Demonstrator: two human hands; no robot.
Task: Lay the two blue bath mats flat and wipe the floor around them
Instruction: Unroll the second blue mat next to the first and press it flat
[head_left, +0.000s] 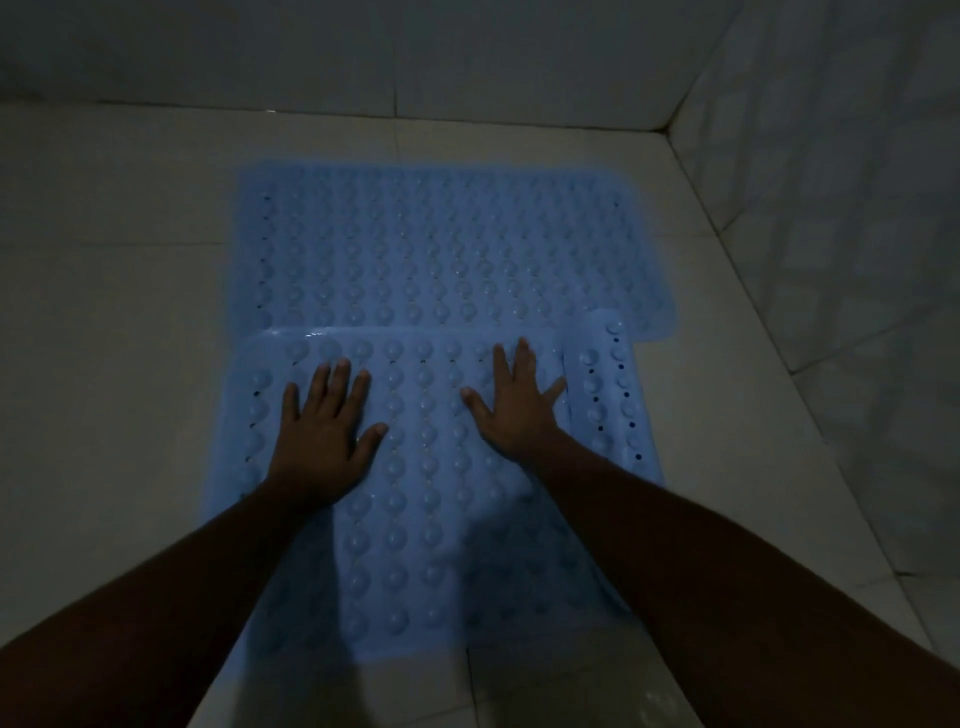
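Observation:
Two blue bath mats covered in round suction bumps lie on the tiled floor. The far mat (441, 244) lies flat near the back wall. The near mat (426, 499) lies in front of it, its far edge overlapping the far mat's near edge; its right end looks slightly raised. My left hand (324, 434) rests palm down on the near mat's left part, fingers spread. My right hand (514, 402) presses flat on its right part, fingers spread. Neither hand holds anything.
Pale floor tiles (114, 322) surround the mats on the left and front. A tiled back wall (363, 52) and a tiled right wall (831, 182) meet in the far right corner. The light is dim.

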